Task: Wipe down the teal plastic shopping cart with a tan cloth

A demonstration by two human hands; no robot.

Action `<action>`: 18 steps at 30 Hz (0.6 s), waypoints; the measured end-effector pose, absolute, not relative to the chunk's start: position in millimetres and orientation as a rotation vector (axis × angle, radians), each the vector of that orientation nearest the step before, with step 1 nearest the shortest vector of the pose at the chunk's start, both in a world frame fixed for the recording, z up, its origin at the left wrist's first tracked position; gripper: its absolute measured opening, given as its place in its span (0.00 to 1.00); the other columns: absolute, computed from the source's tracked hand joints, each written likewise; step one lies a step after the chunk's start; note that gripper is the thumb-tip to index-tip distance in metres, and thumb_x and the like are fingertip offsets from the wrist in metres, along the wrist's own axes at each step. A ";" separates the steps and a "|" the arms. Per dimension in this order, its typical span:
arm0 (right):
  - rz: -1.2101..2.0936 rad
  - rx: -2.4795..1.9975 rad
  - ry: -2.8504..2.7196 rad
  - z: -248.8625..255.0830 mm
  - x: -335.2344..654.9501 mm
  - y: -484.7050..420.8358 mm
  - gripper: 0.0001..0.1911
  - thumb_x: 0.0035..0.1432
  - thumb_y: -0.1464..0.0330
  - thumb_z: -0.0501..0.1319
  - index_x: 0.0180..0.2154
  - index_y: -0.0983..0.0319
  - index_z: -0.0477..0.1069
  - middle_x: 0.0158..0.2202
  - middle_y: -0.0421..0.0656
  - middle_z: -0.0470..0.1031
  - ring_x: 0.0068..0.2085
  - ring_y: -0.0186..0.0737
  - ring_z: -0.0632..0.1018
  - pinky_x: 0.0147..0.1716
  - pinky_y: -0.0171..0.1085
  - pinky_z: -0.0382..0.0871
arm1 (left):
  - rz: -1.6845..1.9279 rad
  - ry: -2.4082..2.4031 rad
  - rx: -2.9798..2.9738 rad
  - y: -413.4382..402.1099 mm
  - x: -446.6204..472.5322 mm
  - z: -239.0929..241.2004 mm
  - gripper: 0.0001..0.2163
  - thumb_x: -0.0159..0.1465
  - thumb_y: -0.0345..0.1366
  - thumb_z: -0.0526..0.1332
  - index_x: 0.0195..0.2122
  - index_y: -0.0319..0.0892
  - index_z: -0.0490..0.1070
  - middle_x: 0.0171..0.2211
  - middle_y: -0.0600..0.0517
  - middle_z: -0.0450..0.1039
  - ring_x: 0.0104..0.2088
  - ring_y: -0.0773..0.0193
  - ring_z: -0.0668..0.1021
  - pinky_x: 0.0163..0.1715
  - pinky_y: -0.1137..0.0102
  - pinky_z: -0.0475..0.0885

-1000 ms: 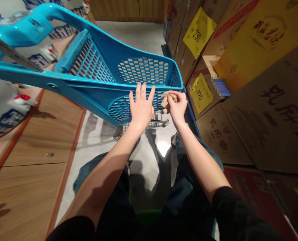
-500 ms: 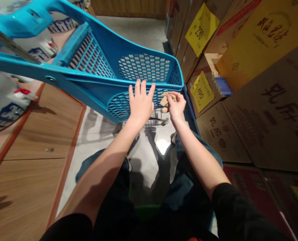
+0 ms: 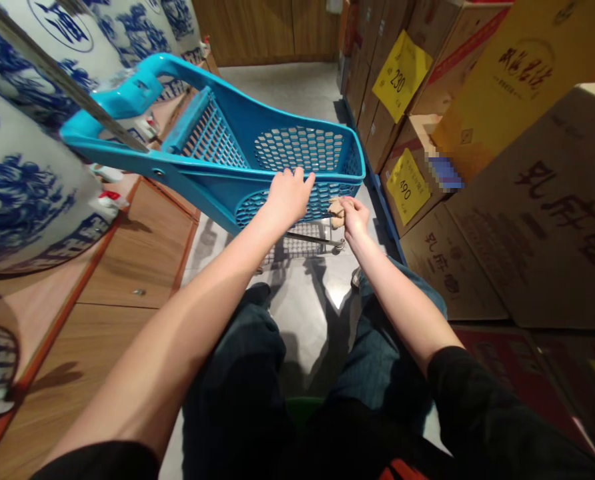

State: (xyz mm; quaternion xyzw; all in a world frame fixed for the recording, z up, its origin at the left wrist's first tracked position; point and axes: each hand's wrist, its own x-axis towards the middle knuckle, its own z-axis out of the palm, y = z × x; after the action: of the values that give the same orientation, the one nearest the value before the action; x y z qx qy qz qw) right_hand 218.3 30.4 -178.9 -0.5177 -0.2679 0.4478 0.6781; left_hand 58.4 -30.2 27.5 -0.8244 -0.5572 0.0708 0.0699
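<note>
A blue plastic shopping cart [image 3: 207,175] with mesh sides stands in front of me. My left hand [image 3: 290,195] is at the near rim of its basket, the fingers bent over the top edge. Just right of it, my right hand [image 3: 356,217] pinches a crumpled tan cloth [image 3: 336,212] beside the basket's near front side. Part of the cloth is hidden by my fingers. Below the basket, the cart's lower wire rack [image 3: 297,241] shows.
Big blue-and-white jars [image 3: 37,200] line a wooden cabinet [image 3: 102,280] at left. Stacked cardboard boxes [image 3: 440,267] with yellow price signs [image 3: 402,77] rise close on the right. Grey floor [image 3: 277,83] runs between them to a wooden front [image 3: 262,30].
My left hand's spread fingers have drawn in and bent over the rim. The right hand with the cloth has moved slightly down and right. The cart's handle appears lower and further right.
</note>
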 end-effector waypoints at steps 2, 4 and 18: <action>1.075 -1.206 -0.469 -184.5 211.5 26.4 0.06 0.49 0.74 0.69 0.29 0.59 0.75 0.27 0.35 0.80 0.30 0.34 0.80 0.33 0.32 0.77 | 0.334 -1.650 -2.472 -25.8 60.3 37.0 0.31 0.70 0.27 0.57 0.75 0.34 0.65 0.66 0.28 0.73 0.63 0.37 0.80 0.61 0.53 0.74; 1.146 -1.253 -0.358 -194.3 200.5 22.3 0.07 0.47 0.76 0.68 0.25 0.59 0.72 0.22 0.33 0.76 0.25 0.31 0.76 0.27 0.30 0.72 | 0.382 -1.648 -2.459 -22.7 61.9 40.9 0.29 0.70 0.28 0.57 0.73 0.35 0.67 0.64 0.29 0.74 0.60 0.39 0.82 0.59 0.55 0.75; 1.222 -1.257 -0.216 -187.3 198.4 26.1 0.09 0.49 0.77 0.67 0.26 0.58 0.71 0.23 0.32 0.76 0.24 0.30 0.76 0.25 0.29 0.73 | 0.376 -1.754 -2.325 -32.2 87.7 25.2 0.33 0.78 0.26 0.52 0.83 0.48 0.53 0.73 0.30 0.65 0.69 0.36 0.73 0.63 0.49 0.68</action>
State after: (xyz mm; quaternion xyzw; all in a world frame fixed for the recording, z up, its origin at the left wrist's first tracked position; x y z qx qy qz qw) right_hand 198.4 26.1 -187.3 -0.5499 -0.0946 0.5346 0.6347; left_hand 87.7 -32.2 25.2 -0.7876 -0.5942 0.1274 0.1020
